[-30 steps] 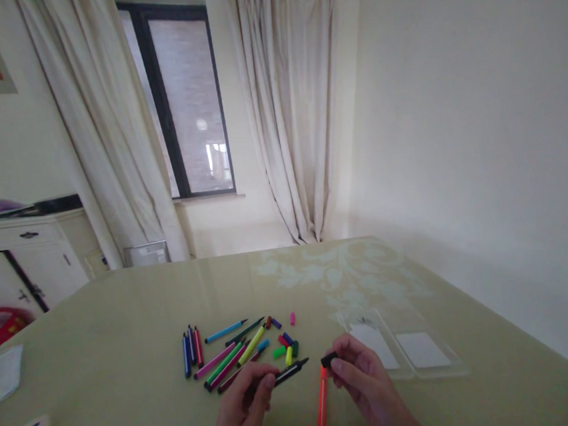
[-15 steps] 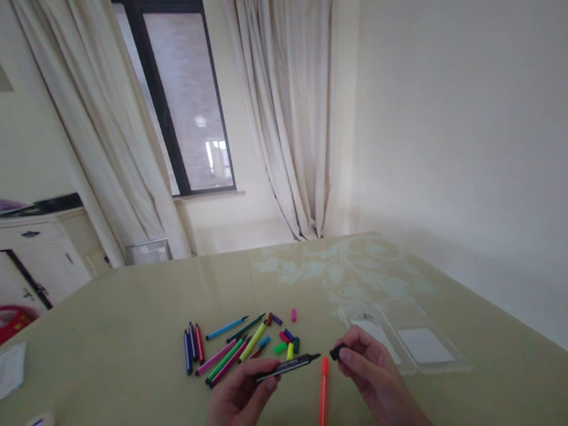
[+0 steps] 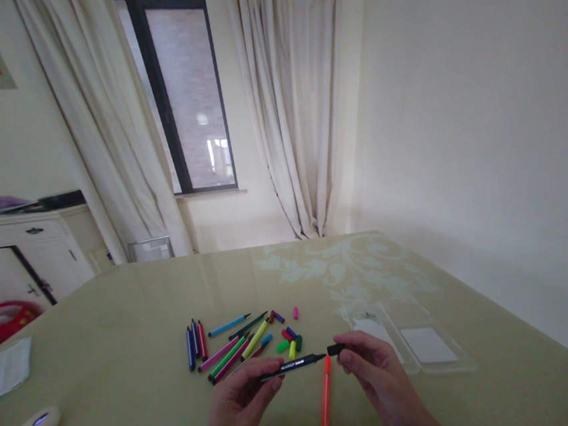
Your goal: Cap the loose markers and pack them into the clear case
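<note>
As my feed showed, left hand (image 3: 241, 398) gripped black marker (image 3: 301, 363) | right hand (image 3: 376, 368) pinched black cap (image 3: 335, 349) just beside its tip (image 3: 321, 357) | orange marker (image 3: 325, 406) lay on table (image 3: 122, 309)

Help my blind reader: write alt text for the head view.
The left hand holds an uncapped black marker, pointing toward the black cap in the right hand. On the table lie an orange marker, other markers, loose caps and a clear case.

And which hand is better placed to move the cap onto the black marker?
Right, likely: the right hand pinches the black cap just off the tip, roughly in line, while the left hand holds the black marker.
</note>
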A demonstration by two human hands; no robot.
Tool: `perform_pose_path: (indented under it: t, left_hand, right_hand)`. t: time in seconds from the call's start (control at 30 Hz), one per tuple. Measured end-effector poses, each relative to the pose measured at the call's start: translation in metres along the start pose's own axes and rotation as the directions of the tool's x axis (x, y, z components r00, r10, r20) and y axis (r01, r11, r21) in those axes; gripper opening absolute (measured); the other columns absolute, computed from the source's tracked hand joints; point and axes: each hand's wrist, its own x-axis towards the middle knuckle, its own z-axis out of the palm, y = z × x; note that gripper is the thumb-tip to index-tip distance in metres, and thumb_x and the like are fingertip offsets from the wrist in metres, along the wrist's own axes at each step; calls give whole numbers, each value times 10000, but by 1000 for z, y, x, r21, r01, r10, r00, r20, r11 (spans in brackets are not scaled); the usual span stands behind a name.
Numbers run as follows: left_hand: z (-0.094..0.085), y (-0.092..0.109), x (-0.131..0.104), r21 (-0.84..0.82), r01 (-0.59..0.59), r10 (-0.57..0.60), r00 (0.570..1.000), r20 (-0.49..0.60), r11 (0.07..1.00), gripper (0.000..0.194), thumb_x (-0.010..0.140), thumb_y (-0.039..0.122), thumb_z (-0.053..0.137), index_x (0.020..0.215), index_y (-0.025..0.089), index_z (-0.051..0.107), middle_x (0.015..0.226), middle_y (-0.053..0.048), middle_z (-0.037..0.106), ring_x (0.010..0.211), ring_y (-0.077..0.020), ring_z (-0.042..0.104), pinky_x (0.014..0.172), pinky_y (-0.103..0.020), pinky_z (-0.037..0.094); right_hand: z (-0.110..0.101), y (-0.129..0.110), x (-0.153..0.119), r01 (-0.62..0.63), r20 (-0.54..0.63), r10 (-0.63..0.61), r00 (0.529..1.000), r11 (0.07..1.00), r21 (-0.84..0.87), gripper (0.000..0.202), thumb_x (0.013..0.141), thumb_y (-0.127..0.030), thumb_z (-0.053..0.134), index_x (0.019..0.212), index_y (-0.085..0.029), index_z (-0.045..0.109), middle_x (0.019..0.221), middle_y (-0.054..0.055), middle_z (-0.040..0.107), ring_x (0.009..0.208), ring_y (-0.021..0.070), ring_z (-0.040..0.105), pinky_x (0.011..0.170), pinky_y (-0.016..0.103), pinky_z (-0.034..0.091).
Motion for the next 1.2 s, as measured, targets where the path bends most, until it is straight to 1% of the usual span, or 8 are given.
perform_pose_path:
  t: [0.17, 0.3, 0.5, 0.7, 0.87, 1.0, 1.1, 1.2]
  left_hand:
    - [-1, -2, 1, 2, -27, 27, 1000, 5, 1000, 420, 704, 581, 888, 896, 210, 841, 1027, -106, 827, 991, -284, 783, 873, -338, 661]
    - [-4, -2, 2, 12, -18, 18, 1000, 13, 1000, 413, 711, 572, 887, 917, 217, 840, 1039, -100, 826, 1018, -282, 778, 904, -340, 651]
    - [-4, 5, 1, 151, -92, 77, 992, 99, 984, 426, 777, 627, 809, 913, 225, 843, 1004, -111, 826, 975, -281, 785, 883, -354, 658]
    - [2, 9, -3, 173, -210, 202, 977, 63, 962, 350, 815, 629, 778, 828, 288, 852, 940, -77, 835, 918, -258, 794, 840, -338, 667]
    - [2, 4, -4, 199, -160, 156, 987, 35, 967, 340, 770, 643, 809, 842, 316, 863, 974, -60, 843, 916, -279, 808, 865, -371, 669]
    - [4, 0, -5, 125, -84, 80, 996, 33, 989, 381, 708, 663, 845, 834, 304, 865, 966, -63, 843, 923, -292, 809, 864, -375, 671]
    - [3, -1, -4, 98, -52, 49, 998, 34, 994, 384, 704, 641, 860, 848, 285, 867, 969, -71, 842, 921, -289, 809, 855, -359, 672]
    - [0, 1, -2, 95, -57, 50, 996, 72, 994, 345, 721, 581, 875, 883, 276, 868, 953, -74, 843, 897, -279, 812, 843, -343, 673]
  right_hand:
    - [2, -1, -2, 7, 44, -7, 999, 1000, -10, 332, 607, -408, 999, 866, -248, 865, 741, 50, 750, 642, 154, 616, 620, 268, 533]
    - [1, 0, -1, 35, 59, -33, 998, 999, -35, 302, 621, -411, 988, 857, -263, 871, 797, 53, 748, 658, 152, 618, 617, 261, 537]
    - [0, 6, 0, 62, 89, -51, 995, 990, -125, 319, 624, -445, 975, 868, -266, 876, 793, 55, 735, 712, 186, 642, 618, 272, 554]
    - [1, 3, -1, -6, 154, 40, 987, 977, -215, 333, 657, -490, 949, 866, -242, 873, 701, 74, 779, 628, 204, 692, 604, 299, 578]
    - [-1, 5, -2, -17, 166, 50, 985, 980, -198, 311, 684, -486, 932, 848, -231, 862, 659, 69, 781, 595, 208, 710, 618, 314, 596]
    - [-3, 6, -2, -2, 152, 35, 988, 977, -213, 299, 716, -459, 922, 886, -221, 858, 709, 75, 793, 638, 214, 718, 647, 321, 605]
    - [-3, 4, -2, 2, 147, 30, 989, 977, -215, 290, 709, -442, 932, 880, -222, 857, 733, 77, 796, 648, 208, 712, 636, 307, 599]
    - [-1, 1, -3, 22, 158, 9, 987, 981, -191, 291, 694, -444, 941, 872, -231, 854, 744, 67, 787, 646, 196, 699, 610, 286, 585]
